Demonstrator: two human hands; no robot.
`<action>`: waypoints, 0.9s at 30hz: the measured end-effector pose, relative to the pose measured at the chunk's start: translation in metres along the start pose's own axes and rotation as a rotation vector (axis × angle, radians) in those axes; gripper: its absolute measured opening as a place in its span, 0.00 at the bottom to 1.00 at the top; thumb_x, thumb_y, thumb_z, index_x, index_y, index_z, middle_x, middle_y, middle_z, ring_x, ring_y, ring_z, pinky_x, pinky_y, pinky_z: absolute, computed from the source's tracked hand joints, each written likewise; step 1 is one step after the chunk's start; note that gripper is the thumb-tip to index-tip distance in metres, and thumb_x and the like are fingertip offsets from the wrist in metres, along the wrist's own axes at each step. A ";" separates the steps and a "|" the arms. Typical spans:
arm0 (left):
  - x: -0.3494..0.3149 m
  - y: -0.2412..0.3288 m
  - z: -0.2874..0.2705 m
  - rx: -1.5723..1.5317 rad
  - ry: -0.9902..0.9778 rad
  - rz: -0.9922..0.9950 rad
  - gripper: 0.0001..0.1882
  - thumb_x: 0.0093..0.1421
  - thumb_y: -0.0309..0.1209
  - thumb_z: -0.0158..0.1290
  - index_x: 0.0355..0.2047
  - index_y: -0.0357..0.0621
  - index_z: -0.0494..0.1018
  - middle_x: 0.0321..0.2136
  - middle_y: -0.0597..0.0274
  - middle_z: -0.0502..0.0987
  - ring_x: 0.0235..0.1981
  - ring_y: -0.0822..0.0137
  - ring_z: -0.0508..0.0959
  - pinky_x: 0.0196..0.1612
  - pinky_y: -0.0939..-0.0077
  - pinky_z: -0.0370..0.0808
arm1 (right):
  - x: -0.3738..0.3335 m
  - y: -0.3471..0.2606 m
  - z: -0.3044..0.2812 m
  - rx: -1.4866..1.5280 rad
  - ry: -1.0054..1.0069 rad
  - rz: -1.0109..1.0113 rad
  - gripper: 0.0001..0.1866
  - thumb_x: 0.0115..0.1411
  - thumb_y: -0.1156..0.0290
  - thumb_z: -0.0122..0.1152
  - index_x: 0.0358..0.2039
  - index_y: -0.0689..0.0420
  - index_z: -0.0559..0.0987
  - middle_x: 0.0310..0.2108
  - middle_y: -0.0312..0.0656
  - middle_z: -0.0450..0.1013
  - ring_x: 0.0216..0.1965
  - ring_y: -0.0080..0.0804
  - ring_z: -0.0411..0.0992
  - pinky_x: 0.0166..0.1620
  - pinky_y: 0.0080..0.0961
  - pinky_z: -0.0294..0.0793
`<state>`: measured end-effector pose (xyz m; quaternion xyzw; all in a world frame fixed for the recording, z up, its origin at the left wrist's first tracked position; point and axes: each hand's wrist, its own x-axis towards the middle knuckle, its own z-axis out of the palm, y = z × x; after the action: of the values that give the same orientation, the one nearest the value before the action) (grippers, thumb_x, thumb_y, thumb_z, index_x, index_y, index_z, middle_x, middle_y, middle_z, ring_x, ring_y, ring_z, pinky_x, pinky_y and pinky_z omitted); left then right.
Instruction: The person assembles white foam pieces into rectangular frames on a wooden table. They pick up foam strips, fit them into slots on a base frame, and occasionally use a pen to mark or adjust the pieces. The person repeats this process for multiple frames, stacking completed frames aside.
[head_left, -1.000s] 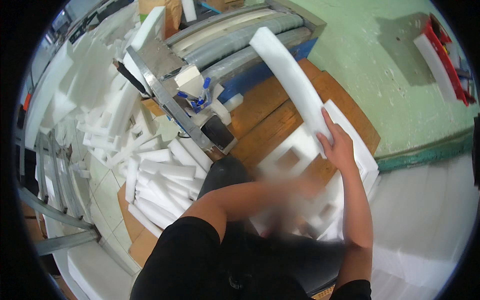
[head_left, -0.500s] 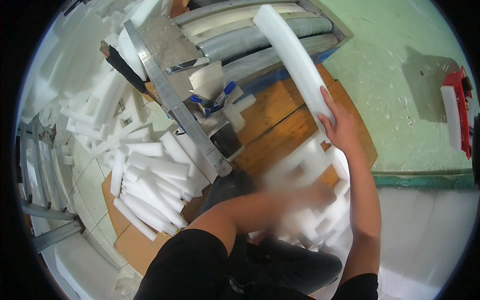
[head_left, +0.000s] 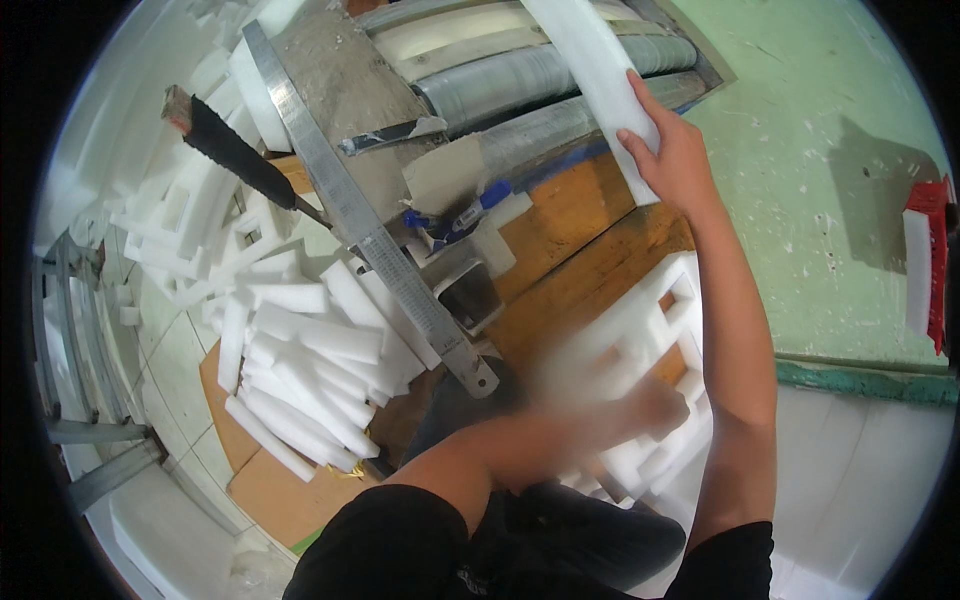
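A long white foam strip [head_left: 590, 70] is gripped near its lower end by my right hand [head_left: 668, 155], thumb on one side and fingers on the other. The strip slants up over the rollers and leaves the top of the picture. My left hand [head_left: 655, 405] lies across a white foam piece with square cut-outs [head_left: 620, 335], between my body and the wooden boards. Blur smears the left hand and wrist, so its fingers cannot be made out. Right of it, more of the cut-out foam shows beside my right forearm.
Metal rollers [head_left: 520, 85] sit in a frame ahead. A steel ruler [head_left: 360, 215], a black-wrapped handle [head_left: 240, 150] and a blue-and-black tool [head_left: 465, 215] lie left of the wooden boards [head_left: 570, 240]. Foam strips [head_left: 310, 370] pile at left. A red holder [head_left: 930, 260] rests on the green table [head_left: 790, 250].
My right hand has moved up and away, carrying the foam strip farther over the rollers. The cut-out foam near my left hand is more exposed. The whole view has shifted slightly.
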<state>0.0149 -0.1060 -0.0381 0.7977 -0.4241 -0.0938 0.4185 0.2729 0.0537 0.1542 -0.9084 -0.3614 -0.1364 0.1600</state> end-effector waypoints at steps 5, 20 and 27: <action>0.013 -0.010 0.054 -0.440 0.015 -0.206 0.29 0.50 0.19 0.57 0.55 0.36 0.68 0.32 0.54 0.80 0.33 0.52 0.82 0.35 0.54 0.80 | 0.069 -0.014 0.020 -0.036 0.001 -0.014 0.38 0.63 0.63 0.66 0.73 0.40 0.65 0.43 0.63 0.78 0.45 0.64 0.76 0.52 0.47 0.76; 0.024 0.033 -0.010 0.143 -0.463 -0.019 0.31 0.50 0.41 0.72 0.57 0.55 0.80 0.56 0.64 0.80 0.57 0.55 0.79 0.56 0.43 0.76 | 0.194 -0.031 0.081 0.050 0.307 0.089 0.32 0.58 0.66 0.68 0.64 0.57 0.75 0.51 0.64 0.77 0.55 0.61 0.74 0.59 0.45 0.73; 0.029 0.035 -0.024 0.211 -0.571 -0.152 0.30 0.47 0.41 0.73 0.52 0.52 0.82 0.52 0.60 0.82 0.53 0.52 0.81 0.56 0.34 0.74 | 0.181 0.024 0.070 0.734 0.493 0.210 0.41 0.64 0.51 0.63 0.73 0.54 0.63 0.64 0.64 0.67 0.64 0.61 0.67 0.65 0.51 0.66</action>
<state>0.0244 -0.1242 0.0095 0.8076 -0.4709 -0.3006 0.1889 0.4259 0.1752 0.1518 -0.7635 -0.2428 -0.1945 0.5659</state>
